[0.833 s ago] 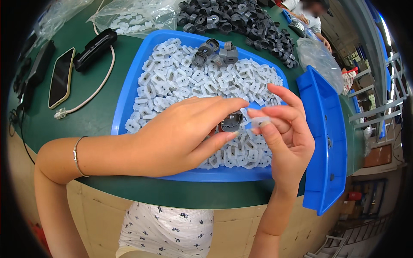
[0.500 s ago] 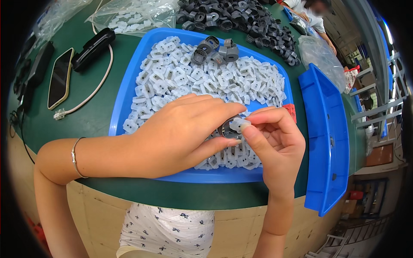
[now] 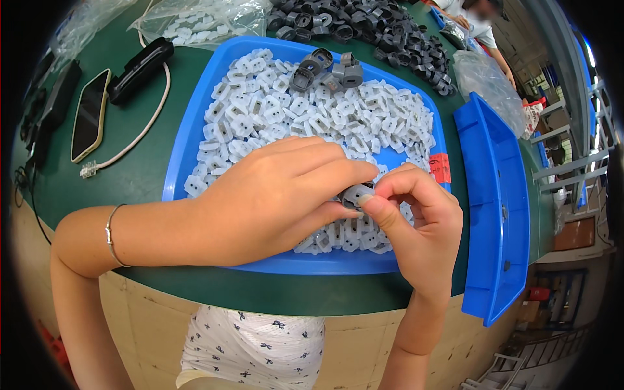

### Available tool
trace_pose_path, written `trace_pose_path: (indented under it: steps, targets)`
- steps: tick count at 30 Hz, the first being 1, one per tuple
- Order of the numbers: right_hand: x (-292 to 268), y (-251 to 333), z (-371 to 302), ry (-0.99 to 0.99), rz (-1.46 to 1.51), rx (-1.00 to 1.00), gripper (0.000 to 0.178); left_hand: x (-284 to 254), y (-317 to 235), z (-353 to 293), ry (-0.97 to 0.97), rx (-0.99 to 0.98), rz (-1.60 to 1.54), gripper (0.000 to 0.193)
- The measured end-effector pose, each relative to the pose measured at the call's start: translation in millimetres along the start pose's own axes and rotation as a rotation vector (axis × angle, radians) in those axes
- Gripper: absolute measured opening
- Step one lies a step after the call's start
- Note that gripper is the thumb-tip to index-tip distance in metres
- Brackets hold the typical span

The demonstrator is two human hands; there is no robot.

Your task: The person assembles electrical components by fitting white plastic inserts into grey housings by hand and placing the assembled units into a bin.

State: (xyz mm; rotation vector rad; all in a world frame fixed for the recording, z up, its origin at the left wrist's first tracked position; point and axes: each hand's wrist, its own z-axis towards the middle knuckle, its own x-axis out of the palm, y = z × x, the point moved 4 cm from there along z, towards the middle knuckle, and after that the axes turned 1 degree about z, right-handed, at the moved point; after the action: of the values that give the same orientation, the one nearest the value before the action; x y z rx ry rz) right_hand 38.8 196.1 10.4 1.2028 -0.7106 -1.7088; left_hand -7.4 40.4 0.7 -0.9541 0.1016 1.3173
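Observation:
My left hand (image 3: 292, 188) is closed round a dark grey plastic ring-shaped part (image 3: 347, 197), mostly hidden by the fingers. Thumb and forefinger of my right hand (image 3: 416, 214) pinch a small translucent white plastic piece (image 3: 358, 193) against the open side of that part; whether it is seated inside cannot be made out. Both hands are above a blue tray (image 3: 185, 153) heaped with similar white pieces (image 3: 253, 104), each with small dark holes. Several loose dark grey ring parts (image 3: 312, 68) lie on the heap near the tray's far edge.
Beyond the tray is a pile of dark grey ring parts (image 3: 383, 29), beside a clear bag (image 3: 208, 23) of white pieces. A narrow blue bin (image 3: 478, 214) stands at the right. Left lie a phone (image 3: 91, 117), a black case (image 3: 140, 70) and a cable (image 3: 146, 127). A person (image 3: 481, 29) works at far right.
The white piece has moved from just outside the dark ring part to against its opening. My right fingertips have come slightly lower and closer to my left hand.

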Motion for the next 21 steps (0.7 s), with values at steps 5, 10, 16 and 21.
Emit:
trace_pose_path:
  steps: [5,10,16,21]
  targets:
    - [1.3,-5.2,-1.2,0.055,0.058,0.067,0.015,-0.8,-0.7,-0.6,0.022,0.056,0.025,0.044]
    - [9.3,0.7,-4.6,0.115,0.284,0.106,0.021,-2.6,-3.7,1.9,-0.013,0.138,-0.034,0.045]
    - [4.6,4.0,-3.8,0.189,0.352,0.169,0.021,-3.9,-3.8,2.0,-0.008,0.094,-0.066,0.05]
    - [4.4,1.6,-5.3,0.159,0.479,0.23,0.017,-2.7,-6.7,1.1,-0.023,0.121,-0.055,0.053]
